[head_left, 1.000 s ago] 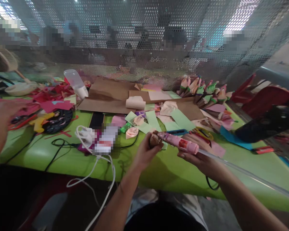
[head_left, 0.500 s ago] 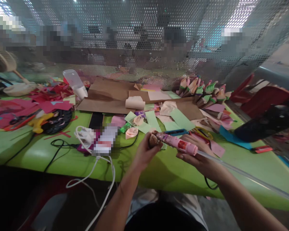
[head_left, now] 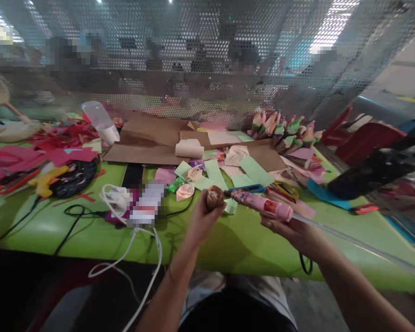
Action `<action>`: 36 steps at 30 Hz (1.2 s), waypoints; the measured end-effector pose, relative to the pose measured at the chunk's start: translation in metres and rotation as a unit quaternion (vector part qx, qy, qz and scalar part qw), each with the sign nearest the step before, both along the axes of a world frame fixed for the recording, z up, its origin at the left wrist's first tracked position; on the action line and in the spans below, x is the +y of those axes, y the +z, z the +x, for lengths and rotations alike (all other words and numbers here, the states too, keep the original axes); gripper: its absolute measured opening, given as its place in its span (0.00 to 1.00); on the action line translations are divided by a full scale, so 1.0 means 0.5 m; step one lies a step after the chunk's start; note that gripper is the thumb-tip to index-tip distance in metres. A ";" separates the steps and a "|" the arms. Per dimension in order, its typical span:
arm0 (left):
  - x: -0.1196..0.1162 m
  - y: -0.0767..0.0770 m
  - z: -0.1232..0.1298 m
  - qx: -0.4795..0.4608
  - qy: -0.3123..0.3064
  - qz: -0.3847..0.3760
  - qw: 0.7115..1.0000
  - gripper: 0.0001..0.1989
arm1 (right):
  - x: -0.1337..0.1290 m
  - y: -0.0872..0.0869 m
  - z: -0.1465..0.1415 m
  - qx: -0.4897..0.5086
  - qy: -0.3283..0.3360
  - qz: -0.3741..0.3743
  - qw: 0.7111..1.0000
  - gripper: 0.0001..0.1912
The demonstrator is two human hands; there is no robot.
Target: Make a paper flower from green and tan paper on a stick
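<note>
My left hand (head_left: 204, 214) is closed round a small brown paper piece (head_left: 215, 197), rounded at the end that faces me. In my right hand (head_left: 292, 230) is a pink hot glue gun (head_left: 264, 206), its dark nozzle pointing left at the brown piece with a slight gap. A long clear glue stick (head_left: 359, 246) runs out of the gun's back to the right. Just behind the gun lie a blue cutter (head_left: 247, 189) and yellow-handled scissors (head_left: 286, 190). Light green paper pieces (head_left: 256, 170) are spread beyond my hands.
Brown paper sheets (head_left: 148, 133) lie at the back, beside several paper flower cones (head_left: 290, 129). A phone (head_left: 148, 205) with white cables is left of my hands. Further left is a yellow glue gun (head_left: 50, 181). A black bottle (head_left: 370, 173) is at right. Perforated metal (head_left: 200, 87) stands behind.
The glue gun has drawn back right from the brown paper piece, opening a small gap. My left hand has turned the piece so its rounded end shows. The view has shifted slightly.
</note>
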State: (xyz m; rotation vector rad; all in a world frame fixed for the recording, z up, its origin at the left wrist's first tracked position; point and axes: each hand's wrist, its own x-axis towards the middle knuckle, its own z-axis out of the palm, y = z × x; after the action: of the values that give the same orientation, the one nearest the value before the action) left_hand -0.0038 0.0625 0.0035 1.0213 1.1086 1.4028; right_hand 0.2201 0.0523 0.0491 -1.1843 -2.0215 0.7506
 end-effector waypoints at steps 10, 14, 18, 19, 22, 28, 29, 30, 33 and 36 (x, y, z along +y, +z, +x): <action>0.023 -0.007 -0.017 0.046 0.072 0.004 0.996 0.22 | -0.053 0.017 0.153 0.203 -0.184 -0.114 0.955 0.32; 0.021 -0.002 -0.021 0.064 0.058 0.012 0.996 0.21 | -0.087 0.005 0.241 0.193 -0.324 -0.103 0.920 0.28; 0.019 0.002 -0.024 0.059 0.046 0.009 0.997 0.23 | -0.083 -0.033 0.304 0.104 -0.422 -0.125 0.892 0.31; 0.019 0.002 -0.023 0.052 0.047 0.009 0.998 0.23 | -0.077 -0.042 0.315 0.084 -0.434 -0.127 0.888 0.32; 0.018 0.005 -0.019 0.028 0.052 0.002 0.998 0.25 | -0.062 -0.060 0.336 0.035 -0.450 -0.140 0.881 0.32; 0.010 0.010 -0.011 -0.004 0.041 -0.005 0.999 0.25 | -0.080 -0.024 0.333 -0.224 -0.496 -0.102 0.833 0.25; 0.009 0.009 -0.011 -0.002 0.039 -0.002 0.999 0.24 | -0.084 -0.012 0.322 -0.269 -0.495 -0.061 0.824 0.22; 0.008 0.008 -0.010 0.002 0.035 -0.001 0.999 0.23 | -0.086 -0.001 0.305 -0.294 -0.496 -0.018 0.817 0.19; 0.008 0.003 -0.010 0.008 0.036 0.007 0.999 0.21 | -0.073 0.020 0.216 -0.248 -0.348 0.093 0.900 0.12; 0.009 -0.002 -0.011 0.001 0.055 0.010 0.998 0.20 | -0.033 0.005 0.088 -0.181 -0.106 0.134 0.969 0.09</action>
State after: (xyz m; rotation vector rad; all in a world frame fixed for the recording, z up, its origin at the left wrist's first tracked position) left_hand -0.0095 0.0672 0.0027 0.9889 1.1699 1.5040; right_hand 0.2643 0.0359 0.0515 -1.4223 -2.1531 0.1545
